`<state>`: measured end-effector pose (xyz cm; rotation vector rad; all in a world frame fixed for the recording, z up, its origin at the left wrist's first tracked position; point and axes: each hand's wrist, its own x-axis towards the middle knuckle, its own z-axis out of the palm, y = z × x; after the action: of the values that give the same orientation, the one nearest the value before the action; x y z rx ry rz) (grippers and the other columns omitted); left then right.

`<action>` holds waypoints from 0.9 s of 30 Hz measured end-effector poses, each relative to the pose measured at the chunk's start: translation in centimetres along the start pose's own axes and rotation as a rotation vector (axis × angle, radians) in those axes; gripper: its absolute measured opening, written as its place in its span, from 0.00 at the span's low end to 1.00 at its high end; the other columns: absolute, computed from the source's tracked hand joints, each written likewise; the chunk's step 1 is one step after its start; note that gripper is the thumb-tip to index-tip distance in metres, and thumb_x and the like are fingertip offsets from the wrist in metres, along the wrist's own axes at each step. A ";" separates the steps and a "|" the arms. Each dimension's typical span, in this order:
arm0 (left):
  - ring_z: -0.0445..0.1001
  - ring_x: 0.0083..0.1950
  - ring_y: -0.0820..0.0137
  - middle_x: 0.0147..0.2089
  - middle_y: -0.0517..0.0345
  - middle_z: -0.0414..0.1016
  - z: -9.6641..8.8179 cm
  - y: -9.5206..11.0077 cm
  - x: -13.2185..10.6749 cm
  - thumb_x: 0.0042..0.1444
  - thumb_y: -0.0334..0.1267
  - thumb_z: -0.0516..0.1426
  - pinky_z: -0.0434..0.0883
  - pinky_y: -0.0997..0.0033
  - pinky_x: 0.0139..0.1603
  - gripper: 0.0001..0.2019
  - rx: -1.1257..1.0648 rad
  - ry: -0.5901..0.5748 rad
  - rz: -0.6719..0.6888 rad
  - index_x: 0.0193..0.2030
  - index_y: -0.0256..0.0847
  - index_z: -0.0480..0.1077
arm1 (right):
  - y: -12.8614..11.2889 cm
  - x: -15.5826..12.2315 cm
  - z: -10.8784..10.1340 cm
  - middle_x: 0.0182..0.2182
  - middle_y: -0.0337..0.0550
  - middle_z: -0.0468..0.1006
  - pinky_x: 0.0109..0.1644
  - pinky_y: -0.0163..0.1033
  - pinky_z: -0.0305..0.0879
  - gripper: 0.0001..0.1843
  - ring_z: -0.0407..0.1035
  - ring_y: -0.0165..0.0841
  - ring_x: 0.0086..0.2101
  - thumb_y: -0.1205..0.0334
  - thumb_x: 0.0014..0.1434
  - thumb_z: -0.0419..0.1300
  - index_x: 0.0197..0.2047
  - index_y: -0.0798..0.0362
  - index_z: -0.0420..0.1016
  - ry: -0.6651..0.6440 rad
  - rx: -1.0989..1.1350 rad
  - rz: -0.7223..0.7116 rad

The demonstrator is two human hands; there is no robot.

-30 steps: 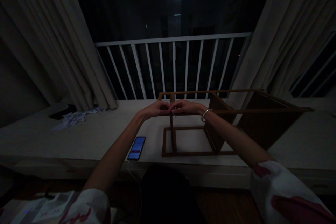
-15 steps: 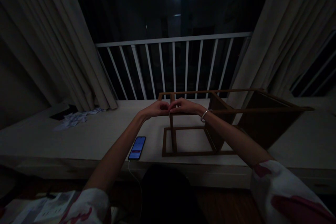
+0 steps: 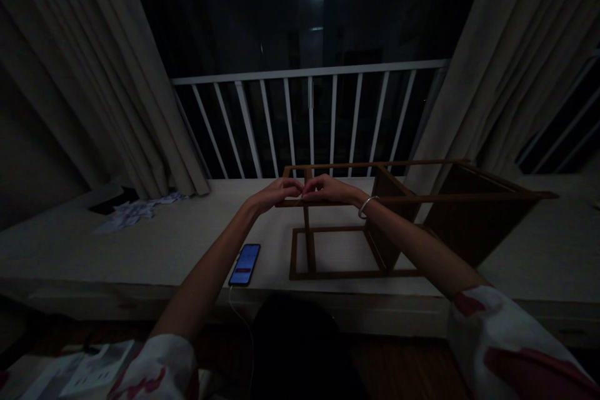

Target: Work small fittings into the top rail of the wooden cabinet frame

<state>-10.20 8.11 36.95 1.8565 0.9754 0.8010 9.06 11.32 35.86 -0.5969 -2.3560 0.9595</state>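
Observation:
A brown wooden frame (image 3: 403,200), a small piece of furniture lying on its side, rests on a pale ledge (image 3: 164,244). My left hand (image 3: 276,192) and my right hand (image 3: 328,190) meet fingertip to fingertip at the frame's upper left corner, over its top rail. Both hands have their fingers curled and pinched together. What they pinch is too small and dark to make out. A bracelet circles my right wrist.
A lit phone (image 3: 244,264) lies on the ledge left of the frame, with a cable hanging off the front edge. Crumpled papers (image 3: 134,209) lie at the far left. A white railing (image 3: 309,112) and curtains (image 3: 126,87) stand behind.
A thin pin-like thing seen below my right fingers a second ago is no longer visible. Both hands stay at the same corner, with only slight finger movement.

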 end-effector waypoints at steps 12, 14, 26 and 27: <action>0.57 0.21 0.82 0.27 0.63 0.64 -0.2 0.0 -0.3 0.40 0.41 0.59 0.48 0.81 0.17 0.14 0.004 -0.014 -0.024 0.34 0.36 0.66 | -0.3 0.0 0.2 0.25 0.39 0.69 0.29 0.30 0.52 0.21 0.58 0.23 0.25 0.50 0.44 0.59 0.34 0.61 0.73 -0.008 0.012 0.062; 0.57 0.22 0.82 0.26 0.63 0.64 -0.3 0.0 -0.3 0.40 0.40 0.59 0.49 0.82 0.17 0.13 0.015 -0.026 -0.009 0.33 0.36 0.66 | -0.2 0.1 0.3 0.26 0.39 0.70 0.29 0.30 0.53 0.21 0.59 0.24 0.26 0.50 0.44 0.60 0.33 0.61 0.73 0.001 0.036 0.066; 0.64 0.26 0.78 0.26 0.59 0.68 -0.4 -0.5 0.1 0.40 0.43 0.59 0.56 0.79 0.23 0.13 0.090 0.010 0.001 0.29 0.33 0.69 | 0.0 0.3 0.4 0.24 0.38 0.70 0.28 0.30 0.54 0.19 0.60 0.23 0.25 0.52 0.42 0.61 0.31 0.61 0.73 0.004 0.140 0.080; 0.64 0.26 0.78 0.26 0.59 0.68 -0.5 -0.6 0.1 0.40 0.43 0.59 0.57 0.79 0.24 0.13 0.088 0.003 0.003 0.29 0.33 0.69 | 0.1 0.3 0.4 0.24 0.38 0.70 0.28 0.30 0.54 0.19 0.60 0.23 0.25 0.52 0.42 0.61 0.31 0.61 0.72 -0.001 0.149 0.087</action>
<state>-10.69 8.57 36.66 1.9324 1.0244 0.7745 8.63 11.35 35.57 -0.6438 -2.2514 1.1622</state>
